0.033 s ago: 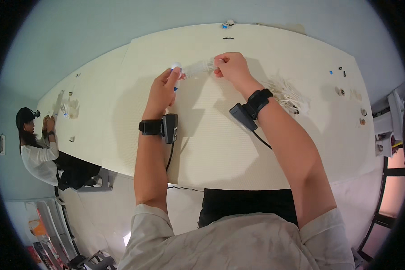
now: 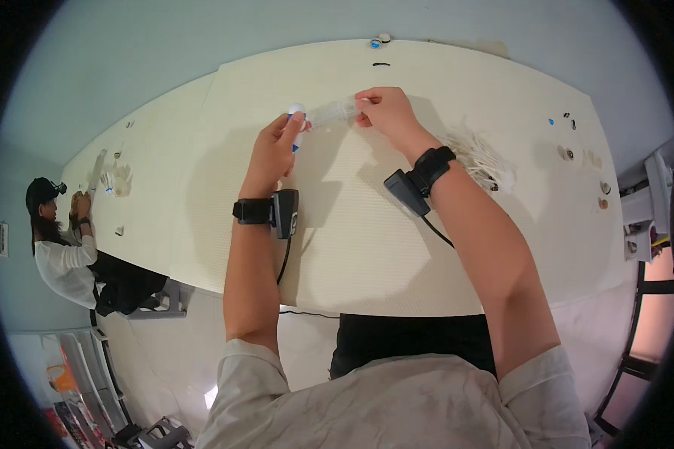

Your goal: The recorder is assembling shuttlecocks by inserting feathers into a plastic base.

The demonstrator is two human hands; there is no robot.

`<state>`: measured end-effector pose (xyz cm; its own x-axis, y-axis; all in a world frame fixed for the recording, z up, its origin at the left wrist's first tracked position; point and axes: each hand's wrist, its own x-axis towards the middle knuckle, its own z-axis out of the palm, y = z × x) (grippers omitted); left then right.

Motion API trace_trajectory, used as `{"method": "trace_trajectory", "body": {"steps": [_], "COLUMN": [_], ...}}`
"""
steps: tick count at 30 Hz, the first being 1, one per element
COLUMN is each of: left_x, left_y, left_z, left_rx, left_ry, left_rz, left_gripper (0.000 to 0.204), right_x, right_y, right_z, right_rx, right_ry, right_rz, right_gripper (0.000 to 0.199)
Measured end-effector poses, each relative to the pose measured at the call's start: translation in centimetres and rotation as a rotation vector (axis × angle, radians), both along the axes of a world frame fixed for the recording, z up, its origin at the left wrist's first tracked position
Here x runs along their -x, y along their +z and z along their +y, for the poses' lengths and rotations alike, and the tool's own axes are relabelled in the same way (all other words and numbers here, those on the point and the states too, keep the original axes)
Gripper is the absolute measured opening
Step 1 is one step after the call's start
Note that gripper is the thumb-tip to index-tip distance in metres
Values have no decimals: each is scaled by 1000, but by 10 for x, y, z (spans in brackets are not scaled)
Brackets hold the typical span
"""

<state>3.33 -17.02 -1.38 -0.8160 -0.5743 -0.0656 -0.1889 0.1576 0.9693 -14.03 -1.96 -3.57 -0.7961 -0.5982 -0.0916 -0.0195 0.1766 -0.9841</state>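
My left hand point(image 2: 272, 150) is closed around a small white-and-blue piece point(image 2: 297, 123) with a rounded white top. From there a clear, see-through plastic piece point(image 2: 329, 114), long and ribbed-looking, reaches across to my right hand point(image 2: 386, 112). The fingertips of that hand pinch its right end. Whether the clear piece is joined to the white-and-blue one cannot be made out, as fingers cover the meeting point. Both hands are raised over the cream table. Beside my right forearm lies a loose heap of thin white sticks point(image 2: 478, 156), like cotton swabs.
The cream table point(image 2: 367, 247) spans the view. Small round items point(image 2: 376, 43) and a black strip point(image 2: 381, 64) lie at its far edge. Rings and small dark bits point(image 2: 568, 154) sit right. A co-worker point(image 2: 64, 251) sits far left, holding something. Cables trail from my wristbands point(image 2: 427, 176).
My left hand has shifted very slightly to the right with the white-and-blue piece. Otherwise the grip of both hands looks the same.
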Motion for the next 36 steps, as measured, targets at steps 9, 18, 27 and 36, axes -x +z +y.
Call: {"method": "trace_trajectory", "body": {"steps": [9,18,27,36], "left_x": [1,2,9,11], "left_y": [7,10,-3,-7], "left_z": [22,59,70,74], "left_rx": [-97,-283,-305,-175], "left_ry": [-112,-186,-258,-210], "left_rz": [78,156,167,161], "left_gripper": [44,41,44,34], "right_x": [-22,-64,-59,-59], "right_y": [10,43,33,21], "right_z": [27,84,95,98], "right_rx": [313,255,246,281], "right_ry": [58,59,5,-37], "right_rz": [-34,207,183,131], "right_gripper": [28,32,32,32]}}
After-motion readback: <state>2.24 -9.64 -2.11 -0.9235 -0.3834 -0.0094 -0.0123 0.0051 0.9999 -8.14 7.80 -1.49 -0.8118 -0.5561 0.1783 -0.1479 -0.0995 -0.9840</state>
